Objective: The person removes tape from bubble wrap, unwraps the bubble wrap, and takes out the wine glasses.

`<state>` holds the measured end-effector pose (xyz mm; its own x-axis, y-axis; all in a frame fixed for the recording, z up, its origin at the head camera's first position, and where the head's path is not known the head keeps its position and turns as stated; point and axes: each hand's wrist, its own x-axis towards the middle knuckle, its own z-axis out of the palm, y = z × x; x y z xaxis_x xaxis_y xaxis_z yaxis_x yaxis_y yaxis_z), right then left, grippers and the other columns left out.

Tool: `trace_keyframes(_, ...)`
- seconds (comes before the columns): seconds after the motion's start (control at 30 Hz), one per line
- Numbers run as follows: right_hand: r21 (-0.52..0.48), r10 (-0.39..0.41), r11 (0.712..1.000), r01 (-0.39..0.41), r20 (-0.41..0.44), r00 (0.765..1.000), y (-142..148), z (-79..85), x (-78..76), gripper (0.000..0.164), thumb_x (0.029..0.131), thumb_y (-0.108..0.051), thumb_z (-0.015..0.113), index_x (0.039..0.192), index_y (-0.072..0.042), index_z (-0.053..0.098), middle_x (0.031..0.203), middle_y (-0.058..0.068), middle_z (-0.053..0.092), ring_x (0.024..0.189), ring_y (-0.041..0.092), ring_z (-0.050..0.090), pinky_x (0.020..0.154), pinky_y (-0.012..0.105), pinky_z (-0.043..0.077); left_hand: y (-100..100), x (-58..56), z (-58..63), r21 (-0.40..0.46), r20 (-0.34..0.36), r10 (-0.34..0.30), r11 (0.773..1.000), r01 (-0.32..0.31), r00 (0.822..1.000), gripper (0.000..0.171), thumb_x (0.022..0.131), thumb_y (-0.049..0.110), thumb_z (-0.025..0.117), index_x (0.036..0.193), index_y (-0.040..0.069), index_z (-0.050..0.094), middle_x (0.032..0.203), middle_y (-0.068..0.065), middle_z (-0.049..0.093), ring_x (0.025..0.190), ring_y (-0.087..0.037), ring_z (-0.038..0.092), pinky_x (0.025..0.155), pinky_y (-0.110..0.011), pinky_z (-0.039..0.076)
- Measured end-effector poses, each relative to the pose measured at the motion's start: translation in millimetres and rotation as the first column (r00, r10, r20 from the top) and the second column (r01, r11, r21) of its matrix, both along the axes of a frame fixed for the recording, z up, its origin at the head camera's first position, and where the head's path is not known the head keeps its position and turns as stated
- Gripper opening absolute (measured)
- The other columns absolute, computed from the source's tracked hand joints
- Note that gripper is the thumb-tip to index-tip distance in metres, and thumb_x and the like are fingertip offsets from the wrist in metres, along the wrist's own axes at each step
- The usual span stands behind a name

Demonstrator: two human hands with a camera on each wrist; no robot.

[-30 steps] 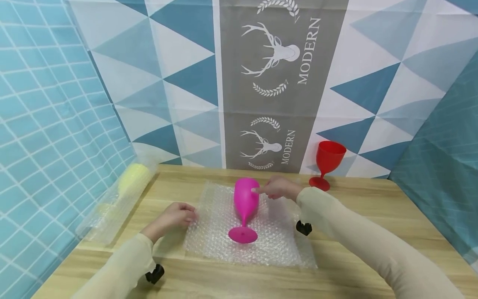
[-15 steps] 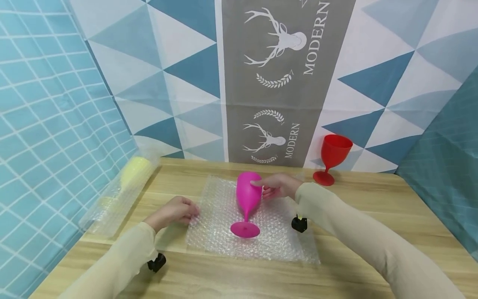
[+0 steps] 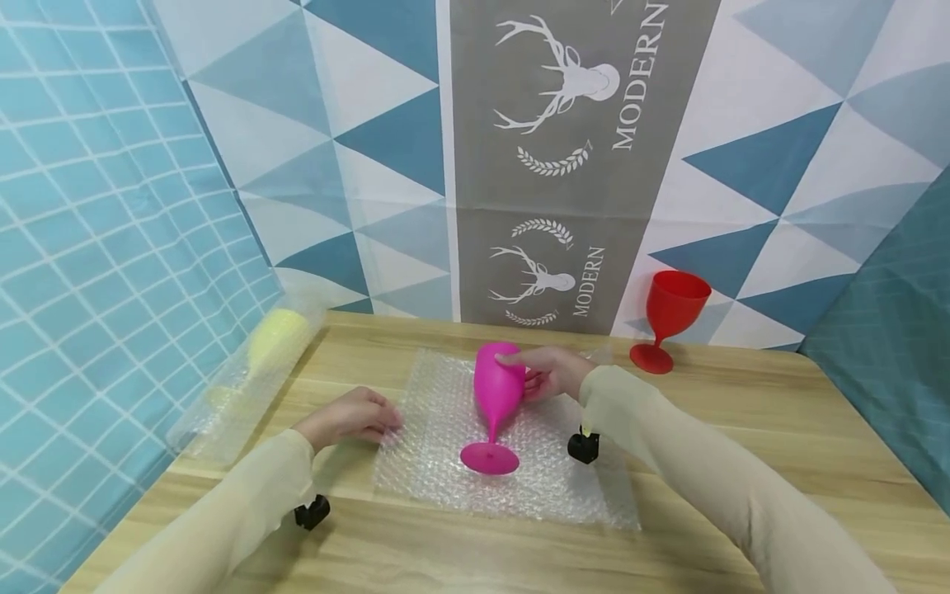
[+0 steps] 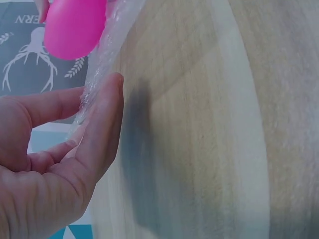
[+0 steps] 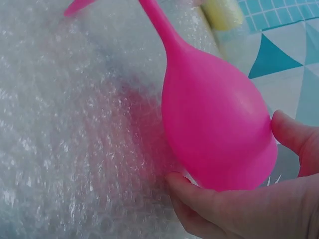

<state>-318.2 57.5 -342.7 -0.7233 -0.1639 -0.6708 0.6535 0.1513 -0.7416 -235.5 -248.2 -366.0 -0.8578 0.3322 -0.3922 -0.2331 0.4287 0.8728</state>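
A pink plastic goblet point(image 3: 499, 388) lies on its side on a sheet of bubble wrap point(image 3: 438, 478), its foot toward me. My right hand point(image 3: 547, 371) holds the goblet's bowl near the rim. In the right wrist view the thumb presses one side of the bowl point(image 5: 214, 119) and the fingers point(image 5: 204, 199) curve round the other. My left hand point(image 3: 358, 414) pinches the left edge of the bubble wrap. In the left wrist view the wrap's edge point(image 4: 102, 64) runs between thumb and fingers, a little above the table.
At the back right stands a red goblet point(image 3: 674, 305) upright, near the patterned backdrop. On the left lies a yellow goblet point(image 3: 273, 338) inside clear bubble wrap, beside the blue tiled wall cloth point(image 3: 111, 231). The wooden tabletop point(image 3: 460, 553) runs along the front.
My right hand has gone from touching the bowl with a fingertip to holding it between thumb and fingers. My left hand stays at the wrap's left edge. The head view has shifted slightly.
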Motion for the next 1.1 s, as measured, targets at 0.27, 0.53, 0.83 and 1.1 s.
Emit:
trace_keyframes(0.27, -0.042, 0.014, 0.999, -0.011, 0.076, 0.997, -5, 11.8, 8.3, 0.085, 0.088, -0.032, 0.068, 0.143, 0.012, 0.021, 0.148, 0.03, 0.031, 0.137, 0.041, 0.038, 0.114, 0.046, 0.04, -1, 2.1, -3.5, 0.005, 0.007, 0.038, 0.999, -0.038, 0.999, 0.017, 0.091, 0.004, 0.056, 0.098, -0.01, 0.061, 0.078, -0.002, 0.069, 0.071, -0.008, 0.066, 0.071, -0.022, 0.059)
trace_keyframes(0.53, 0.002, -0.013, 1.0, 0.012, 0.109, 0.994, -15, 17.4, 8.8, 0.084, 0.085, -0.031, 0.072, 0.142, 0.008, 0.024, 0.145, 0.026, 0.036, 0.135, 0.04, 0.041, 0.111, 0.045, 0.042, 0, 3.2, -6.4, 0.006, -0.013, 0.084, 0.996, -0.084, 0.996, 0.014, 0.09, 0.003, 0.059, 0.096, -0.01, 0.061, 0.076, -0.003, 0.068, 0.068, -0.008, 0.064, 0.067, -0.02, 0.058)
trace_keyframes(0.83, 0.0, -0.044, 0.999, 0.044, 0.082, 0.996, -23, 19.5, 7.7, 0.084, 0.082, -0.027, 0.076, 0.143, 0.002, 0.025, 0.145, 0.025, 0.034, 0.136, 0.041, 0.038, 0.108, 0.053, 0.044, 7, 3.4, -6.9, -0.039, -0.035, 0.105, 0.994, -0.106, 0.994, 0.017, 0.089, 0.002, 0.06, 0.098, -0.012, 0.061, 0.077, -0.004, 0.068, 0.066, -0.008, 0.064, 0.066, -0.021, 0.058)
trace_keyframes(1.1, 0.042, -0.097, 0.995, 0.094, 0.072, 0.993, -27, 21.5, 7.3, 0.085, 0.078, -0.031, 0.08, 0.141, -0.001, 0.031, 0.141, 0.021, 0.041, 0.131, 0.038, 0.045, 0.104, 0.051, 0.048, 9, 2.9, -6.1, -0.071, -0.053, 0.116, 0.99, -0.12, 0.992, 0.017, 0.088, 0.002, 0.061, 0.098, -0.012, 0.061, 0.076, -0.004, 0.067, 0.066, -0.009, 0.062, 0.066, -0.021, 0.058)
